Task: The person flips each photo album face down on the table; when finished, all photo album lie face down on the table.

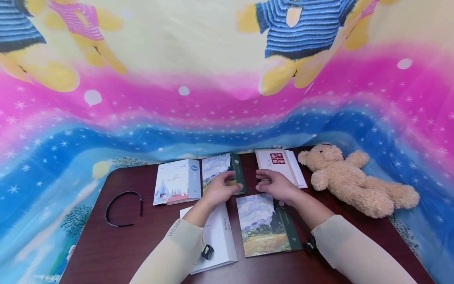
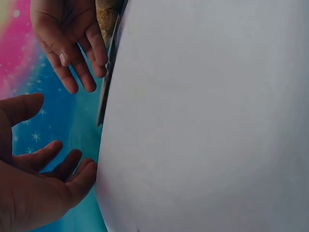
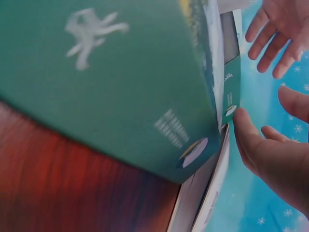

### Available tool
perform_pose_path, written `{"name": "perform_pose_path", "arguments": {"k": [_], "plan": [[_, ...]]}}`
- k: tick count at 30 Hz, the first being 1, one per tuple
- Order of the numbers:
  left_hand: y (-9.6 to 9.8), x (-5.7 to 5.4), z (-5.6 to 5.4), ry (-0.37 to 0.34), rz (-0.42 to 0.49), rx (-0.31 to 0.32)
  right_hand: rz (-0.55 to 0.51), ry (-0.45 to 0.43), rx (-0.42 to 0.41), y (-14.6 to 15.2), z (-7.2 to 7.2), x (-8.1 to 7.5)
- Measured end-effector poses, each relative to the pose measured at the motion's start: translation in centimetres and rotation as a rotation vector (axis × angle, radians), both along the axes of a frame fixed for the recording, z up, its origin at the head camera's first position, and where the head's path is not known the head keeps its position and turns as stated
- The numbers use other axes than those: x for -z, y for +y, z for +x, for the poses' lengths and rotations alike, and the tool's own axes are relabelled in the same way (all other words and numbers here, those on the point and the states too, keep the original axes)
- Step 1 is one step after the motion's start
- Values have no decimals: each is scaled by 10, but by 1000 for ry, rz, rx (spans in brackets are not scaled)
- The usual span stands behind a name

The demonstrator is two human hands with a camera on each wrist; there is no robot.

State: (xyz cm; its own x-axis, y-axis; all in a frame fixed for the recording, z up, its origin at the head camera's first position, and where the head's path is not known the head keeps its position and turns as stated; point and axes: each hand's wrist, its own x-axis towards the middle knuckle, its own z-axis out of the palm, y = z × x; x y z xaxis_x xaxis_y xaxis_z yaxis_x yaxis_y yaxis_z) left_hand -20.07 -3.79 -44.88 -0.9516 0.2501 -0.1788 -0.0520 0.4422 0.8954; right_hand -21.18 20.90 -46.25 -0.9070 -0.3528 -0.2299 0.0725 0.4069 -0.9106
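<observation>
My left hand (image 1: 222,188) hovers over the near end of a painting-covered book (image 1: 216,165) with a green spine, fingers loosely bent, nothing held. Facing it across a gap, my right hand (image 1: 278,184) is held above the table, also without anything in its grasp. Below that hand lies a matching landscape-painting book (image 1: 260,227); its green spine (image 3: 106,96) fills much of the right wrist view. A white book (image 1: 221,240) lies partly hidden under my left forearm; a large white surface (image 2: 203,116) dominates the left wrist view.
A pale book with a tent picture (image 1: 177,181) lies at back left, and a black headband (image 1: 108,207) beside it. At back right are a cream book with red characters (image 1: 273,163) and a teddy bear (image 1: 354,179). A patterned cloth (image 1: 213,114) hangs behind the table (image 1: 134,252).
</observation>
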Motion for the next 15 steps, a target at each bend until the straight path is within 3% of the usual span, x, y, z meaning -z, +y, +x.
{"name": "perform_pose_path", "arguments": {"k": [15], "plan": [[31,-3,2,-4,38,-4,50,130,156,36,14,1]]}}
